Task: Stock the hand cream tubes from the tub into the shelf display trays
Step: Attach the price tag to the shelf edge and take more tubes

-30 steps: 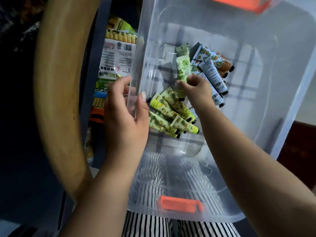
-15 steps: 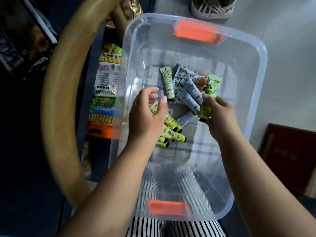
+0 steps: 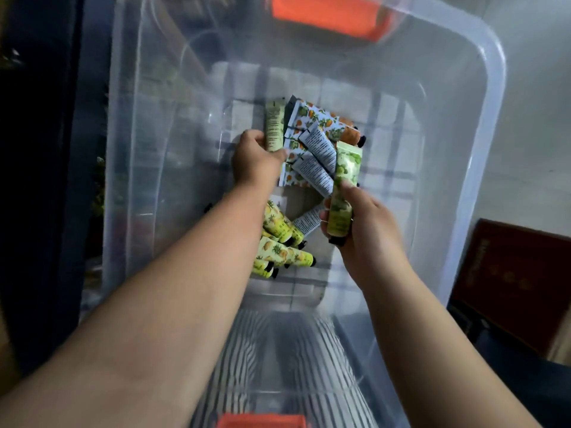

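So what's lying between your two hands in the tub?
Head view: blue orange-print tubes lie between left hand, on a pale green tube, and right hand, holding a green tube.

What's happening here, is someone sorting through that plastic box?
A person is picking hand cream tubes out of a clear plastic tub. The right hand holds a green tube upright above the pile, while the left hand takes hold of a pale green tube lying at the far side. Yellow pineapple-print tubes and blue fruit-print ones are loose on the bottom.
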Demonstrator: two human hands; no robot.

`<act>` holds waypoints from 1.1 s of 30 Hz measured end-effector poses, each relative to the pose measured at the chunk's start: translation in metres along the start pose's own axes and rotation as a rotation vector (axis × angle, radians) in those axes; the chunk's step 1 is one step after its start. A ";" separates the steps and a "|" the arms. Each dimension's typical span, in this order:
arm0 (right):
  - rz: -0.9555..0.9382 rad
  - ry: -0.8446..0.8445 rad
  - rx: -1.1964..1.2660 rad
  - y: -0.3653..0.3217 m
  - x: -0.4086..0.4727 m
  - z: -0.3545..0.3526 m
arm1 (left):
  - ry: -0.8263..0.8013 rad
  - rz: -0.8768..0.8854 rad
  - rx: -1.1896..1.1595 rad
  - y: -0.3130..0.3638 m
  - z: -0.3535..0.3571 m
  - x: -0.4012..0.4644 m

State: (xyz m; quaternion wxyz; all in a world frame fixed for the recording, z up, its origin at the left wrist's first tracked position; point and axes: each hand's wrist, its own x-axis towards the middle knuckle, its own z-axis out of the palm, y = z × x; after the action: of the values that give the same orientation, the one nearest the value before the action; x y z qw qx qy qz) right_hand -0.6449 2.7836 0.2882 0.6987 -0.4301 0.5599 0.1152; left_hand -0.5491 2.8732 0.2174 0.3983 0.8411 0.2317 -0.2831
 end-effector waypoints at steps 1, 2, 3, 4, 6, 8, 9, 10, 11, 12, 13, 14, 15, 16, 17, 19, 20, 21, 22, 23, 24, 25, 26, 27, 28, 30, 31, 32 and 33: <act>-0.001 -0.009 0.007 0.000 0.000 0.001 | -0.033 -0.035 -0.097 0.000 -0.006 -0.002; -0.001 -0.015 0.012 -0.002 -0.001 0.001 | -0.083 -0.085 -0.211 0.001 -0.013 -0.008; 0.000 -0.016 0.020 -0.003 -0.003 0.002 | -0.140 -0.145 -0.330 0.002 -0.021 -0.015; 0.001 -0.014 0.034 -0.005 -0.005 0.003 | -0.197 -0.207 -0.448 0.004 -0.029 -0.024; -0.007 -0.010 0.052 -0.010 -0.012 0.005 | -0.305 -0.286 -0.655 0.009 -0.045 -0.044; -0.027 -0.022 0.059 -0.017 -0.020 0.008 | -0.400 -0.275 -0.776 0.015 -0.059 -0.064; -0.037 -0.035 0.066 -0.022 -0.026 0.010 | -0.449 -0.257 -0.825 0.019 -0.066 -0.074; -0.042 -0.050 0.074 -0.028 -0.033 0.012 | -0.491 -0.242 -0.865 0.024 -0.074 -0.084; -0.049 -0.063 0.084 -0.034 -0.041 0.014 | -0.521 -0.228 -0.898 0.030 -0.081 -0.095; -0.057 -0.078 0.090 -0.040 -0.049 0.015 | -0.539 -0.218 -0.917 0.037 -0.090 -0.106; -0.073 -0.098 0.081 -0.046 -0.056 0.016 | -0.542 -0.204 -0.927 0.044 -0.097 -0.116; -0.102 -0.129 0.057 -0.053 -0.067 0.017 | -0.530 -0.174 -0.928 0.053 -0.106 -0.128; -0.129 -0.156 0.036 -0.059 -0.078 0.018 | -0.509 -0.133 -0.917 0.060 -0.115 -0.139; -0.154 -0.181 0.027 -0.067 -0.090 0.019 | -0.482 -0.081 -0.907 0.068 -0.125 -0.151; -0.175 -0.203 0.025 -0.074 -0.102 0.020 | -0.454 -0.029 -0.898 0.075 -0.134 -0.163; -0.231 -0.254 0.016 -0.088 -0.127 0.022 | -0.399 0.052 -0.891 0.087 -0.155 -0.187; -0.259 -0.288 0.001 -0.096 -0.141 0.023 | -0.369 0.090 -0.883 0.092 -0.166 -0.200; -0.289 -0.325 -0.025 -0.103 -0.156 0.025 | -0.334 0.134 -0.875 0.097 -0.177 -0.214; -0.319 -0.360 -0.056 -0.111 -0.171 0.028 | -0.298 0.177 -0.872 0.101 -0.187 -0.226; -0.349 -0.389 -0.083 -0.116 -0.184 0.031 | -0.262 0.208 -0.882 0.104 -0.196 -0.237; -0.385 -0.420 -0.116 -0.122 -0.200 0.035 | -0.219 0.241 -0.904 0.107 -0.208 -0.251; -0.423 -0.449 -0.145 -0.126 -0.214 0.038 | -0.183 0.268 -0.932 0.108 -0.218 -0.262; -0.462 -0.478 -0.171 -0.129 -0.229 0.042 | -0.154 0.300 -0.957 0.109 -0.228 -0.274; -0.496 -0.507 -0.188 -0.131 -0.242 0.046 | -0.131 0.326 -0.975 0.109 -0.238 -0.285; -0.526 -0.542 -0.201 -0.132 -0.254 0.051 | -0.117 0.342 -0.992 0.108 -0.246 -0.295; -0.587 -0.624 -0.245 -0.132 -0.283 0.061 | -0.075 0.385 -1.021 0.106 -0.267 -0.317; -0.609 -0.659 -0.260 -0.131 -0.298 0.066 | -0.049 0.418 -1.024 0.105 -0.278 -0.329; -0.629 -0.688 -0.265 -0.131 -0.311 0.071 | -0.020 0.453 -1.025 0.103 -0.288 -0.340; -0.646 -0.710 -0.269 -0.130 -0.324 0.076 | 0.009 0.483 -1.033 0.101 -0.297 -0.350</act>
State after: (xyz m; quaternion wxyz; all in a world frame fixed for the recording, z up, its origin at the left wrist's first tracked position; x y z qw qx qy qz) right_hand -0.6219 2.8649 0.6355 0.7847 -0.6019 0.1059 0.1035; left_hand -0.6571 2.9954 0.6582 0.8104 0.5674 0.1430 -0.0304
